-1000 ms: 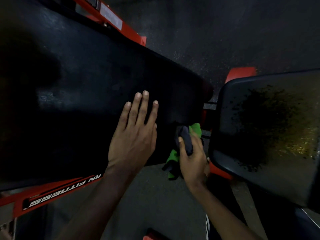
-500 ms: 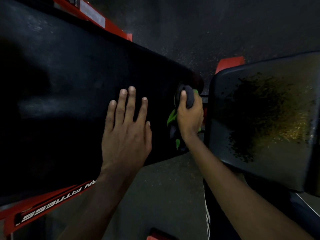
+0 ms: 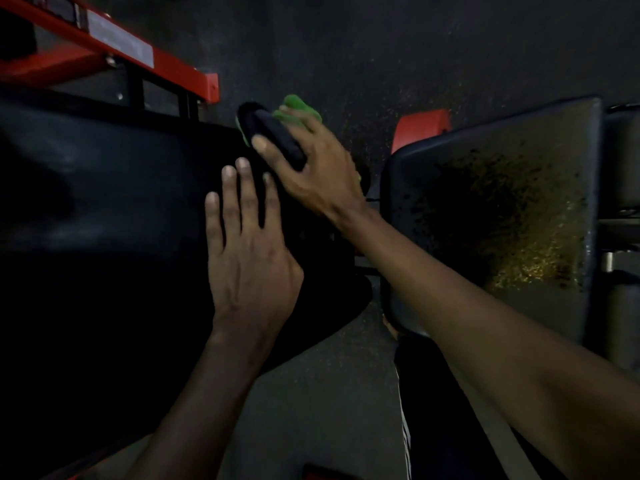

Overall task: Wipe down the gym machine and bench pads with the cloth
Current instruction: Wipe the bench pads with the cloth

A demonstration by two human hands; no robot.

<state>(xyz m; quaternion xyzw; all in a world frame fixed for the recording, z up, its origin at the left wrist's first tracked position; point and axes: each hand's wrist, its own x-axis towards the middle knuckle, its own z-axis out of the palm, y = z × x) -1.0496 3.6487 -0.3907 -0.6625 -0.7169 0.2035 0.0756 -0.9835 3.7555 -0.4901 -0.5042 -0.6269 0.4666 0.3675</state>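
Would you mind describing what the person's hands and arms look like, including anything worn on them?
The left hand and right hand are bare, without gloves, and no rings show on the fingers. Neither wrist carries a watch or band, and both forearms are uncovered, with no sleeve in view. The dim light may hide small details.

Black bench pad [image 3: 104,209]: left hand [image 3: 251,271] flat on top; green-and-black cloth [image 3: 277,133] at its far corner.
Worn seat pad [image 3: 554,161]: just beside it.
Floor [image 3: 346,46]: dark, speckled.
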